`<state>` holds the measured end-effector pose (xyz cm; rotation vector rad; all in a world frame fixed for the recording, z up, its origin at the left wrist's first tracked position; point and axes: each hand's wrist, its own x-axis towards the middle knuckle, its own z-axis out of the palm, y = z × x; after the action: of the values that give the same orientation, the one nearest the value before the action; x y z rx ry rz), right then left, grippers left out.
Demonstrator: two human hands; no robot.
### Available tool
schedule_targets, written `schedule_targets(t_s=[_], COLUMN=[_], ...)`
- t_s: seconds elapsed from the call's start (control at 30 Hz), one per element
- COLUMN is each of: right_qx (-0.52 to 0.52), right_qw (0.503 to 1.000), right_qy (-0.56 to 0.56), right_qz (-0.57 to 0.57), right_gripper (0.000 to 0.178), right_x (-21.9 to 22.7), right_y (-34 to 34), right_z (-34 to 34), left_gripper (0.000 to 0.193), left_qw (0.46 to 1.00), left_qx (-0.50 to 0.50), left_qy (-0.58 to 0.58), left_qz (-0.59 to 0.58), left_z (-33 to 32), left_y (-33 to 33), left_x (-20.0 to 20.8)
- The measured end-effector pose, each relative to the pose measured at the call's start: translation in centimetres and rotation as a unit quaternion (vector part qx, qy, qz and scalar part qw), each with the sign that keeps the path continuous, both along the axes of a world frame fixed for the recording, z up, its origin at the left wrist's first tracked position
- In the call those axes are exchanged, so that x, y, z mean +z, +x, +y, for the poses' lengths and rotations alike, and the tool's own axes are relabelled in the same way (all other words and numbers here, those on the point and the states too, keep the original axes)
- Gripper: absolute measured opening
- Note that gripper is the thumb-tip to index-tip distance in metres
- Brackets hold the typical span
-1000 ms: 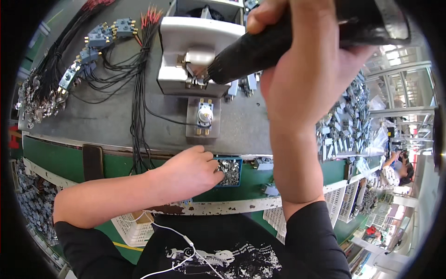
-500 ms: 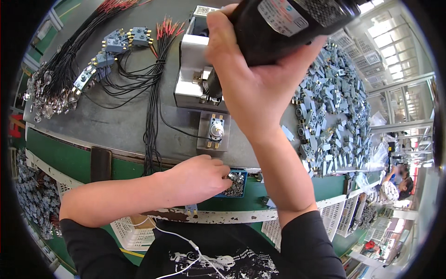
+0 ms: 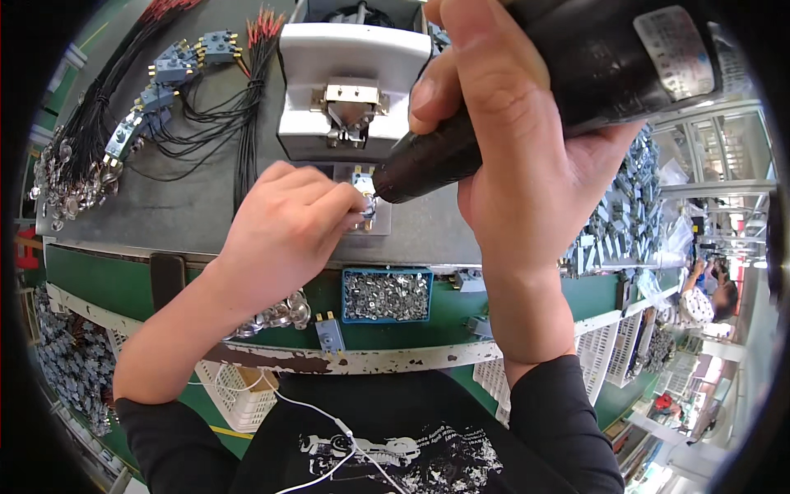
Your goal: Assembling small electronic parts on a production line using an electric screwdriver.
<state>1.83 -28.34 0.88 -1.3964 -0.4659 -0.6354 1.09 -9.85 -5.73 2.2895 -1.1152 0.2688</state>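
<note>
My right hand (image 3: 531,189) is wrapped round a black power screwdriver (image 3: 601,62), whose tapered nose points left and down beside a small metal block (image 3: 380,223). A blue-grey switch (image 3: 362,179) with brass terminals sits on that block. Over the switch, my left hand (image 3: 284,218) is closed in a pinch, thumb and fingertips at its round centre. Whatever lies between those fingertips is too small to make out. The driver's tip is close to the fingertips, and I cannot tell whether it touches the switch.
Behind the block stands a white machine (image 3: 354,70) with a metal mechanism. A blue tray (image 3: 387,319) of small metal parts sits at the near edge. Black wires (image 3: 247,156) with red ends and linked switches (image 3: 173,67) lie left. Many loose switches (image 3: 629,202) are heaped right.
My left hand has left the tray of small metal parts and come up to the switch on the block. My right hand has brought the screwdriver down and right, nose toward the switch.
</note>
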Motion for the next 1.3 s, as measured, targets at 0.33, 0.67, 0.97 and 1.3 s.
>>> schedule_targets(t_s=[0.33, 0.67, 0.97, 1.3], right_qx=[0.020, 0.023, 0.007, 0.049], right_qw=[0.999, 0.997, 0.999, 0.980], right_qy=[0.026, 0.070, -0.026, -0.192], right_qz=[0.005, 0.009, 0.024, -0.034], right_gripper=[0.013, 0.089, 0.107, 0.008], right_x=[-1.0, -0.2, 0.1, -2.2], right_y=[-0.4, -1.3, -1.6, 1.7], right_z=[-0.5, 1.8, 0.3, -0.4], left_gripper=[0.023, 0.036, 0.041, 0.038], left_qw=[0.999, 0.998, 0.998, 0.995], left_qx=[0.036, 0.037, 0.035, 0.027], left_qy=[0.027, 0.026, 0.024, 0.054], left_qz=[0.011, 0.045, 0.046, 0.079], left_z=[-0.9, -0.9, -0.9, -0.7], left_y=[0.0, 0.0, 0.0, 0.3], left_x=[-1.8, -1.9, -1.8, -2.1])
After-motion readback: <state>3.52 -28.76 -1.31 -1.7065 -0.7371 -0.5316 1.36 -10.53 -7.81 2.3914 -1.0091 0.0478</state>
